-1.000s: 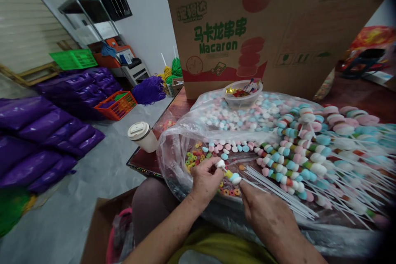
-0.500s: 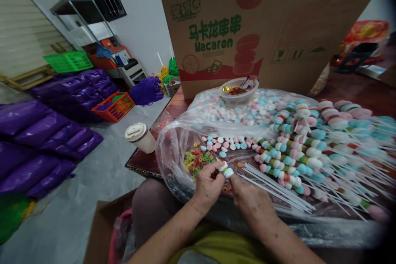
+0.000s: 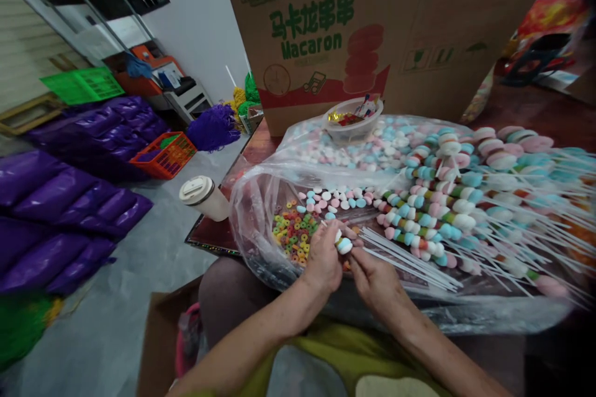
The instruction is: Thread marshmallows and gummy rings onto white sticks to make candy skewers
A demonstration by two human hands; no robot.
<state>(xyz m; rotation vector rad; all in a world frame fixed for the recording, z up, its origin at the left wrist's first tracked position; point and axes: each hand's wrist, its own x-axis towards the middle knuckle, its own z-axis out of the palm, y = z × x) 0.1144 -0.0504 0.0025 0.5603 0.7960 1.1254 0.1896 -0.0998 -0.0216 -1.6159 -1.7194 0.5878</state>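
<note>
My left hand is curled around a short marshmallow skewer with white and pale blue pieces, and a thin white tip shows past its fingers. Close against it, my right hand is closed in a pinch at the skewer's lower end; the fingers hide most of the stick there. Colourful ring-shaped pieces lie in a heap just beyond my left hand. Loose pink, white and blue marshmallows lie behind them. To the right of my hands is a bundle of bare white sticks.
Filled marshmallow skewers are piled on the right. A clear plastic sheet covers the table, with a plastic bowl of wrapped items at the back. A large cardboard box stands behind. A lidded cup sits at the left edge.
My left hand has turned and its fingers now wrap around the marshmallows instead of pinching them from the side. The right hand stays close below. The whole view has shifted slightly.
</note>
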